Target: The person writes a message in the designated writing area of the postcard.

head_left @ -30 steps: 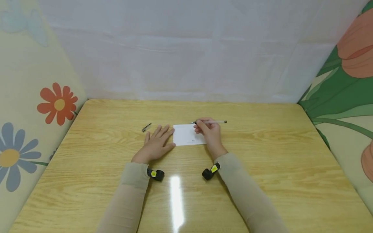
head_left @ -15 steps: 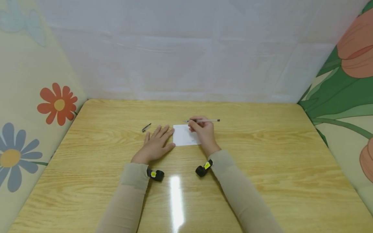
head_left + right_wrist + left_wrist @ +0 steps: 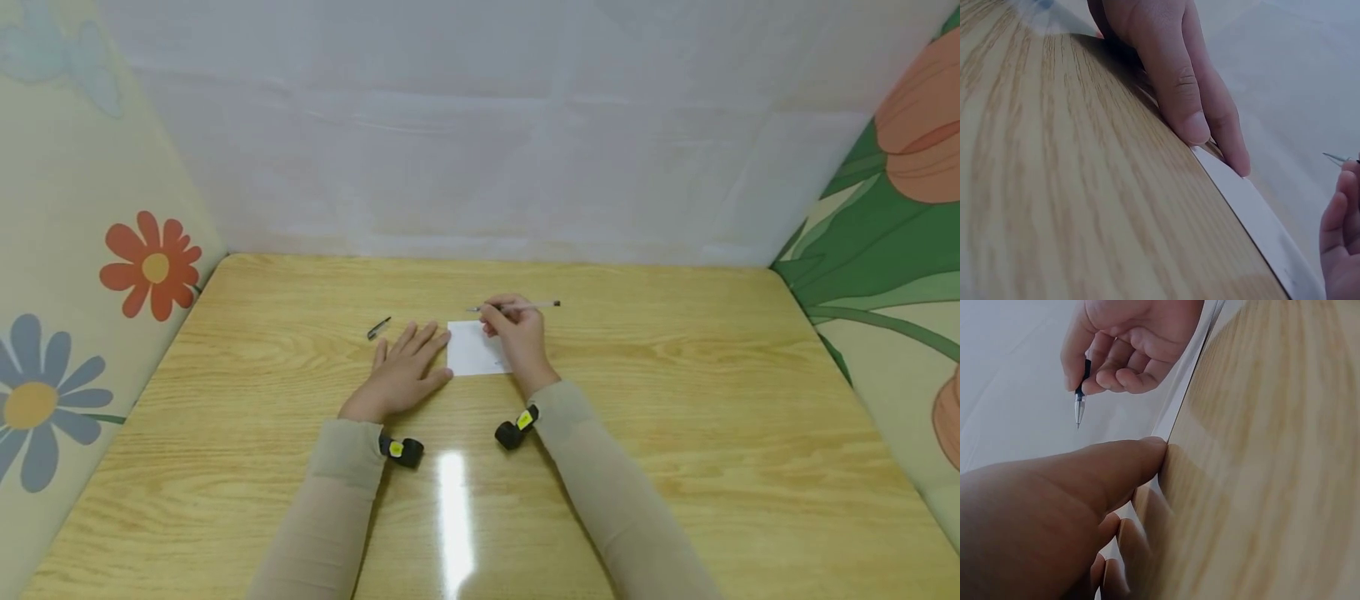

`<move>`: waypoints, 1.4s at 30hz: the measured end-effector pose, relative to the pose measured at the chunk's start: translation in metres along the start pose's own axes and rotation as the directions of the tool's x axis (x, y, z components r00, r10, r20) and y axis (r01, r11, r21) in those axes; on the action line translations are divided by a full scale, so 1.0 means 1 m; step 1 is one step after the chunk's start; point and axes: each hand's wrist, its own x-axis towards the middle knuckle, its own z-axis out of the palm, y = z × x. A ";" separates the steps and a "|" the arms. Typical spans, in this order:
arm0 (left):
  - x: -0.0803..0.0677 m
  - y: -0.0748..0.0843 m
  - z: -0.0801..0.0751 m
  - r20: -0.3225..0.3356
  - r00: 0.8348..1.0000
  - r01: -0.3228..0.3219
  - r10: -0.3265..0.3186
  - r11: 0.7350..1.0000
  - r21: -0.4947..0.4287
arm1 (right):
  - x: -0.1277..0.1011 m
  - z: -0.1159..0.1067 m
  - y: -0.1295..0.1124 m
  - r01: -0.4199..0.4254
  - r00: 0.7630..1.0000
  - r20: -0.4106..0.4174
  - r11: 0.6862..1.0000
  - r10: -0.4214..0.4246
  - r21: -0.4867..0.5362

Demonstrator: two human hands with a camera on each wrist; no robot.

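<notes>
A small white sheet of paper (image 3: 472,354) lies on the wooden table, with a small dark mark near its lower right. My left hand (image 3: 401,371) rests flat with spread fingers, its thumb and index fingertips at the sheet's left edge. Above the sheet's far right part, my right hand (image 3: 517,333) pinches a pen (image 3: 536,306) between thumb and fingers. The pen lies nearly level, its tip pointing left. In the left wrist view, the metal pen tip (image 3: 1079,414) is held in the air, apart from the paper. The right hand covers the sheet's right side.
A black pen cap (image 3: 378,327) with a clip lies on the table (image 3: 675,400) beyond my left fingers. A white cloth (image 3: 465,142) hangs behind the table's far edge. Flower-patterned panels (image 3: 45,208) flank both sides.
My right hand has moved left and slightly away from me with the pen, showing less of the sheet's right side. The left hand and pen cap stay in place.
</notes>
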 end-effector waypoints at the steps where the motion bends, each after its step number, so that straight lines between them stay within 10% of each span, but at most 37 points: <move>1: 0.000 0.000 0.000 -0.001 1.000 -0.003 0.003 1.000 0.000 | 0.001 0.001 0.000 -0.003 1.000 0.000 1.000 0.003 0.001; 42: 0.004 -0.006 0.004 -0.013 1.000 -0.006 0.006 1.000 0.010 | 0.008 0.010 0.018 0.061 0.998 0.036 0.949 -0.052 -0.309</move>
